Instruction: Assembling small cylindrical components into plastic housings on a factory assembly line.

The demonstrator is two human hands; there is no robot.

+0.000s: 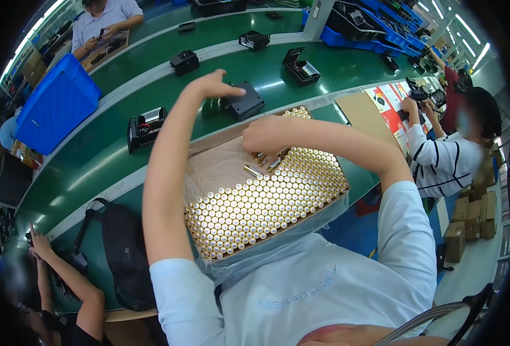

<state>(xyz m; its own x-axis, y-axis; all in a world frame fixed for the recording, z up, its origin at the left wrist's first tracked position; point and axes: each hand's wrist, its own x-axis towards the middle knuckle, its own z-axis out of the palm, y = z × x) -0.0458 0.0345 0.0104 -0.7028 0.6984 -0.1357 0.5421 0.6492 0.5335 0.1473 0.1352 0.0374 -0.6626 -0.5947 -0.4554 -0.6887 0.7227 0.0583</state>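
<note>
A shallow cardboard box in front of me holds many upright cylindrical batteries, with a few lying loose near its far side. My right hand is closed over that far part, its curled fingers around batteries; their tips are mostly hidden. Beyond the box, my left hand reaches over a black rectangular device lying on the green conveyor. Its thumb and fingers are spread, one finger at the device's top edge.
Black devices with raised lids, one to the left and one to the right, stand on the green belt. A black backpack lies left of the box. Blue bins stand farther off. Co-workers sit on both sides and across.
</note>
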